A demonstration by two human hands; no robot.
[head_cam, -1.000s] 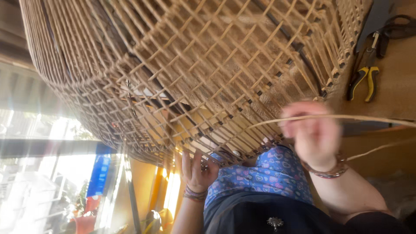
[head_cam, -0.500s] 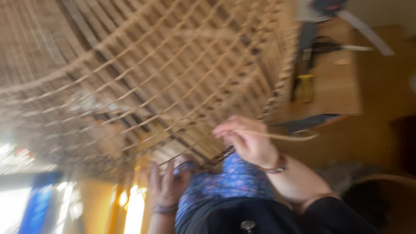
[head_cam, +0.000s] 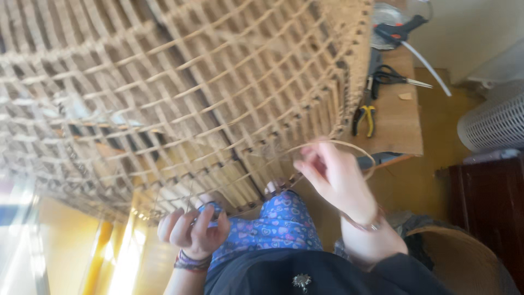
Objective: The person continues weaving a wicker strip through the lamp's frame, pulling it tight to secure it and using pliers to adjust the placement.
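Big open-weave wicker basket (head_cam: 180, 93) filled most of the view, tipped on its side, rim resting by the person's lap and against the near edge of the table (head_cam: 401, 128). Its long axis ran from lower right up to upper left, away from the table.

On the table, beside the basket rim: yellow-handled pliers (head_cam: 364, 119), black scissors (head_cam: 396, 76) further up, a glue gun (head_cam: 401, 30) at the far end. White slatted bin (head_cam: 491, 120) stood on the floor past the table's right edge; a dark wooden cabinet (head_cam: 486, 213) below it. Round woven piece (head_cam: 456, 257) sat near the right elbow.

Right hand (head_cam: 335, 177) was at the basket's lower rim, fingers pinched together on a thin cane strand (head_cam: 349, 145). The strand looped out from the hand toward the table edge and curved back; basket weave blocked its other end.

Left hand (head_cam: 192, 229) was under the basket's lower edge, fingers curled closed around the weave there; exact grip was blurred. Blue patterned cloth (head_cam: 273, 229) covered the lap between both hands.
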